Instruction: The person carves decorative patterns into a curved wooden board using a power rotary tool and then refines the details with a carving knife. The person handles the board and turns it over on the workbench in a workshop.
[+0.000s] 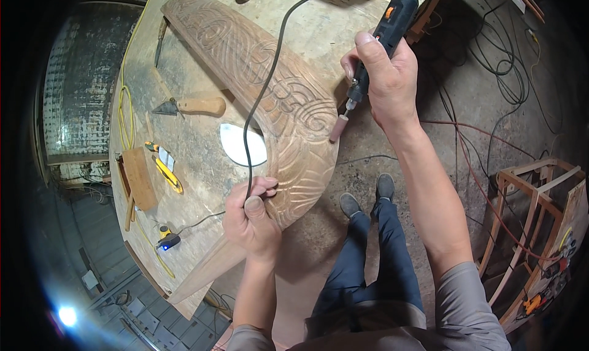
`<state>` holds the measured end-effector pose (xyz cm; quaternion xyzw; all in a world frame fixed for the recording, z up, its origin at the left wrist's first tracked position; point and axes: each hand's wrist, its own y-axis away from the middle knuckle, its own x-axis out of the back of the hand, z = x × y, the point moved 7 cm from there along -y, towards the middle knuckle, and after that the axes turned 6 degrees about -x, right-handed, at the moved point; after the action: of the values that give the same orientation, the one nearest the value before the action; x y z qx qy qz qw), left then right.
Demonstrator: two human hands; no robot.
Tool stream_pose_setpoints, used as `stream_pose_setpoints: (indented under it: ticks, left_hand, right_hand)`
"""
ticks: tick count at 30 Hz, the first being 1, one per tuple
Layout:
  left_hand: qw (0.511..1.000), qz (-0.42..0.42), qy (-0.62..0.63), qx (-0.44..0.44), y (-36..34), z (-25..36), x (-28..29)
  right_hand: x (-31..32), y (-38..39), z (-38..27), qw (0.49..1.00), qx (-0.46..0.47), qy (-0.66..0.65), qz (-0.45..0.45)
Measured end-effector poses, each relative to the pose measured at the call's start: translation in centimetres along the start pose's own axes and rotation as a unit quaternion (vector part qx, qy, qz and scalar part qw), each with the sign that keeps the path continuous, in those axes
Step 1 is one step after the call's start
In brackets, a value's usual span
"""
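In my right hand (392,84) is a black rotary tool (392,29), held aloft with its fingers wrapped round the body. Its reddish cylindrical bit (338,130) points down by the outer edge of a carved wooden piece (245,56); whether they touch, I cannot tell. Swirls and leaf-like grooves cover this bent brown piece, which lies across the workbench (202,139). My left hand (253,219) is closed over the wood's lower part. A black cord (281,41) runs down between its thumb and fingers, and its fingertips lie by the wood.
Left of the carving lie a trowel-shaped tool (190,106), a yellow utility knife (167,172), a wooden block (140,178) and a small black device with a blue light (167,242). Cables (503,75) trail over the floor at right, near a wooden frame (534,197).
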<state>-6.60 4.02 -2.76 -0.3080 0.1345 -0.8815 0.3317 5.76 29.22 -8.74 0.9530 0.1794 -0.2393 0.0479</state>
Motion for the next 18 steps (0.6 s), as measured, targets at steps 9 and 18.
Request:
stream_pose_setpoints:
  ticks: [9, 18]
  left_hand:
    - [1.000, 0.000, -0.002, -0.004, 0.07, -0.13, 0.02]
    - [1.000, 0.004, -0.006, -0.002, 0.14, -0.18, 0.07]
  right_hand:
    - [-0.19, 0.01, 0.37, 1.000, -0.006, 0.015, -0.002]
    - [-0.43, -0.67, -0.60, 0.999, -0.009, -0.028, -0.025]
